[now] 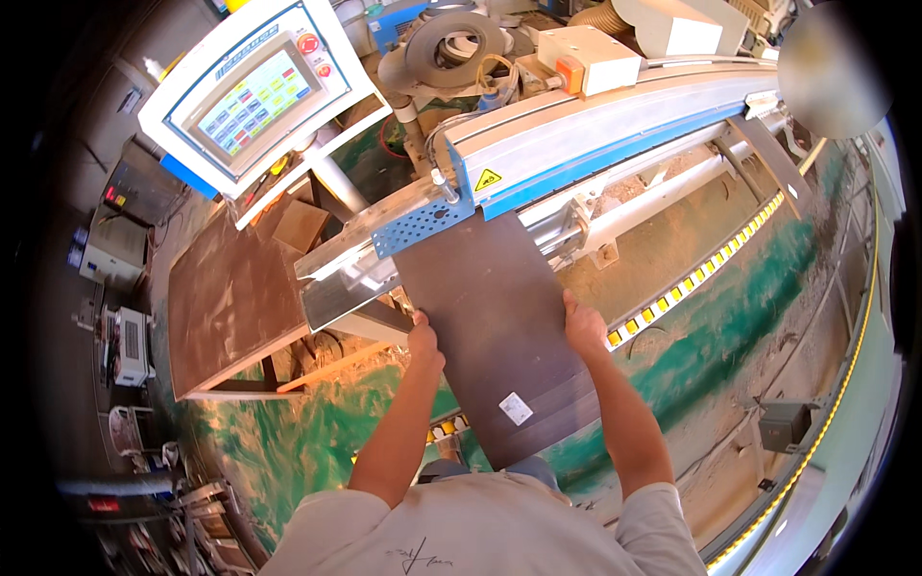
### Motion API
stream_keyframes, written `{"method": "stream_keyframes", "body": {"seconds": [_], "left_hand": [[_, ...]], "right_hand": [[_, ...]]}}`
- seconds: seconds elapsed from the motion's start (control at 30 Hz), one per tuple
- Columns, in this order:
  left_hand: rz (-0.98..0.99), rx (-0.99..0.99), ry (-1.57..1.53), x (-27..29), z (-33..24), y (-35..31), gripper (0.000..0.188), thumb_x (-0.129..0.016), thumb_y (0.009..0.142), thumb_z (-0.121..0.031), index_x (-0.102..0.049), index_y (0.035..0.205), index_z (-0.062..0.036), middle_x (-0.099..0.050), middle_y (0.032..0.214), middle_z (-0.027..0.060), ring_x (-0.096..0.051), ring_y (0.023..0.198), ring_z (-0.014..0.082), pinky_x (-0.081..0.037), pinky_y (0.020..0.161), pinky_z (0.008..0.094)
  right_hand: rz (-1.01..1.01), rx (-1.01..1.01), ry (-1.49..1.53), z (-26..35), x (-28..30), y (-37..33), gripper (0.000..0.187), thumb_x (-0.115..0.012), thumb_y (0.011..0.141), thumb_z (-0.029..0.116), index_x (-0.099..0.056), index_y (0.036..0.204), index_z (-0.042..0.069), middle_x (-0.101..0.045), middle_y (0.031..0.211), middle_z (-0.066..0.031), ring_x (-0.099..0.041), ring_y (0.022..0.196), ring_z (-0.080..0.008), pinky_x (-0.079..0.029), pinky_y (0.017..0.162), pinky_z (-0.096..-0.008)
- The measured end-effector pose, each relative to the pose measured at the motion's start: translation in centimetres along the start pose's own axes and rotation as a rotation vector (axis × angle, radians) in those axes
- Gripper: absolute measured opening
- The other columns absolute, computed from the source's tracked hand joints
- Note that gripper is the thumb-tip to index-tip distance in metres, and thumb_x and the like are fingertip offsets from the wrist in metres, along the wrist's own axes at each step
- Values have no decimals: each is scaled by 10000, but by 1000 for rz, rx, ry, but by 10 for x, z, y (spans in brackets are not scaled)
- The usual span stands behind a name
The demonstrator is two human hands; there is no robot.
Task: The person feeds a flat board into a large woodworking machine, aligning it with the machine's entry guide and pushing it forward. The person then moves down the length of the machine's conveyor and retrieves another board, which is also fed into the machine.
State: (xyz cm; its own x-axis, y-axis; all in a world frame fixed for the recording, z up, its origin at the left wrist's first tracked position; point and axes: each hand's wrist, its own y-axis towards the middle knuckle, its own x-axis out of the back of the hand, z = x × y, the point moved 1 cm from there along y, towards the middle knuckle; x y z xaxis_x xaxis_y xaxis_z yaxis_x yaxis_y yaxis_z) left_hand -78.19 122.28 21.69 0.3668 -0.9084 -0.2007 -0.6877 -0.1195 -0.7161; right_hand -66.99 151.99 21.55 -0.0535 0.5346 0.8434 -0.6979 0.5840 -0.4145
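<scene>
A dark grey-brown board (485,317) lies lengthwise in front of me, with a small white label (515,409) near its close end. My left hand (424,344) grips its left edge, and my right hand (582,324) holds the right edge a little farther along. Thumbs show at the edges, while the fingers beneath are hidden. The board's far end reaches the blue perforated plate (423,228) and goes in under the blue-edged beam (615,144) of a long machine.
A touchscreen panel (252,101) stands at the upper left above a brown-topped table (235,298). Yellow-and-white blocks line a rail (691,281) on the right. Another board (768,158) sits at the machine's far end. Coiled strip rolls (451,48) lie behind the beam.
</scene>
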Motion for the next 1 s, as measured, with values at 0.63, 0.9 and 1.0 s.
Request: {"method": "stream_keyframes", "body": {"seconds": [0.63,0.9,1.0], "left_hand": [[502,46,76,-138,100,111,547,-449,1030,-458,-447,1432,-87,-571,1347,78,-503,1250,238,-414,1062,405],[927,141,268,-37,106,-50,467,-528,1024,-455,-589,1257,-55,-688,1036,46,-658,1022,262,-545,911,379],[1500,345,766,54,181,-133,455,-607,1005,-345,-558,1334,-35,-681,1097,78,-651,1037,242,-533,915,350]], "right_hand": [[-913,-272,200,-309,-11,-327,234,-607,956,263,-672,1012,45,-702,964,-130,-642,916,-353,-490,821,-472],[-981,-1344,566,-302,-271,-711,299,-583,959,281,-692,1013,8,-719,825,-132,-695,766,-285,-535,731,-394],[-973,-1497,810,-219,-359,-761,301,-581,960,266,-698,996,-9,-715,789,-108,-677,705,-197,-533,692,-361]]}}
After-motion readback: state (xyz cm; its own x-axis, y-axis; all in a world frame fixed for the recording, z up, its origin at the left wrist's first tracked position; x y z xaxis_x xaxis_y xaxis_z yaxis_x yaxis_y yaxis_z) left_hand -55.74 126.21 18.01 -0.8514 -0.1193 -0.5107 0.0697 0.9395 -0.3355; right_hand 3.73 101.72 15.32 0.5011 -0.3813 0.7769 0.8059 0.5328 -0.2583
